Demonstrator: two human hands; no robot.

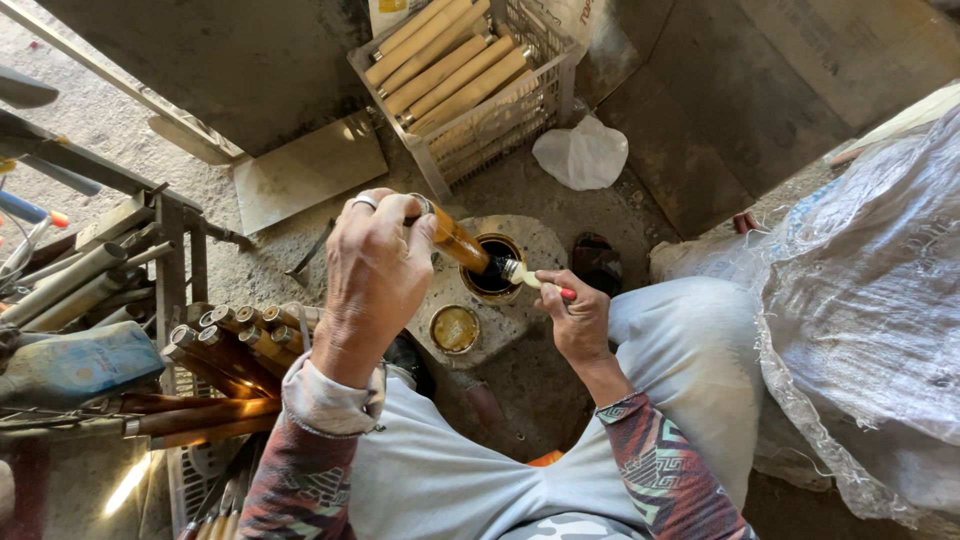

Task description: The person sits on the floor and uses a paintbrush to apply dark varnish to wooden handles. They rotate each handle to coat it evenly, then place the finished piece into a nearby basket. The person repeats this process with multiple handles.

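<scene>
The person sits on the concrete floor (pixel 300 60) with an open can of dark varnish (pixel 493 268) between the knees. The left hand (pixel 375 270) is clenched around a wooden handle (pixel 455 240), holding it tilted with its lower end over the mouth of the can. The right hand (pixel 575 315) pinches a small brush (pixel 530 279), whose bristles meet the handle's lower end just above the can. The part of the handle that shows already gleams amber and wet; whether the part inside the fist is coated cannot be told. The can's lid (pixel 454 329) lies just beside the can, on the near side.

By the look of it, the work is somewhere in the middle. At the far edge of the floor a wire basket (pixel 545 95) holds pale, bare handles (pixel 440 60), seemingly waiting for their coat. At the left edge, a row of dark brown, glossy handles (pixel 230 345) leans on a rack, apparently finished and drying. Both groups hold several pieces, so a fair share seems done and a fair share left, with the piece in hand partly covered.

A crumpled white bag (pixel 582 152) lies near the basket, and a large woven sack (pixel 870 290) fills the right side.
</scene>
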